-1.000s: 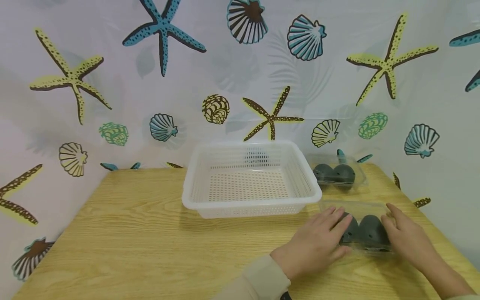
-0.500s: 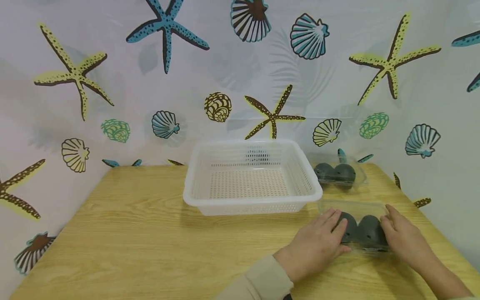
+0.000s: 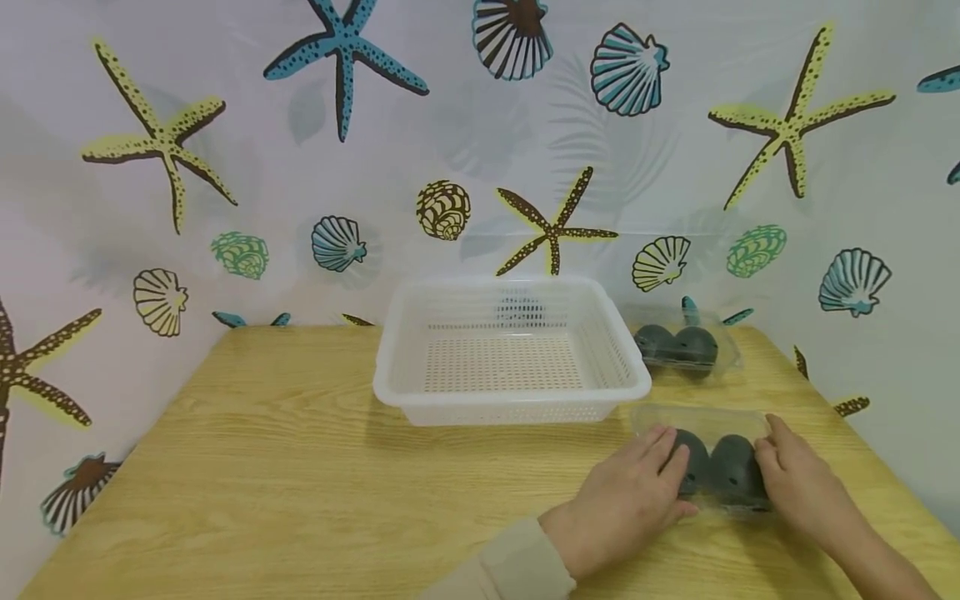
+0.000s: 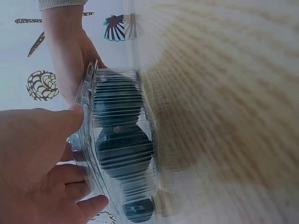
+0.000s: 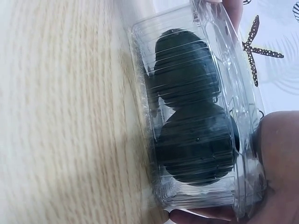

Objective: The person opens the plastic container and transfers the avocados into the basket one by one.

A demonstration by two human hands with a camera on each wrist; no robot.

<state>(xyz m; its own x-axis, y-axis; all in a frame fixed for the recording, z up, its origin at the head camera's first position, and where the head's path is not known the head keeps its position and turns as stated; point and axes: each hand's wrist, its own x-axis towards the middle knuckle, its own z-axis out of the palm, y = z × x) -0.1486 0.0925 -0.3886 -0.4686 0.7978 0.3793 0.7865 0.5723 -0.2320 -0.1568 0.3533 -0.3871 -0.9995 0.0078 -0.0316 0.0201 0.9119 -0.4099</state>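
Note:
A clear plastic clamshell box [image 3: 705, 414] stands on the wooden table at the right of the head view. Inside lie two dark green fruits that look like avocados [image 3: 737, 468]. My left hand [image 3: 622, 496] grips the box's left end, with the fingers over its top edge. At the opposite end my right hand [image 3: 806, 487] holds the side. The left wrist view shows the left hand's thumb [image 4: 70, 120] against the box's rim. In the right wrist view, my right hand [image 5: 282, 156] curls around the box's corner; some fingertips are hidden.
A white perforated plastic basket [image 3: 517, 397] stands at the back middle, with nothing in it. Behind its right corner is a second clear box [image 3: 726, 360] holding two similar dark fruits [image 3: 696, 347]. A shell-and-starfish patterned curtain [image 3: 360, 167] closes off the back of the table [image 3: 262, 467].
Both hands and the box between them have shifted slightly left and nearer relative to the basket. The head view has turned a little. The basket and the second box stay put.

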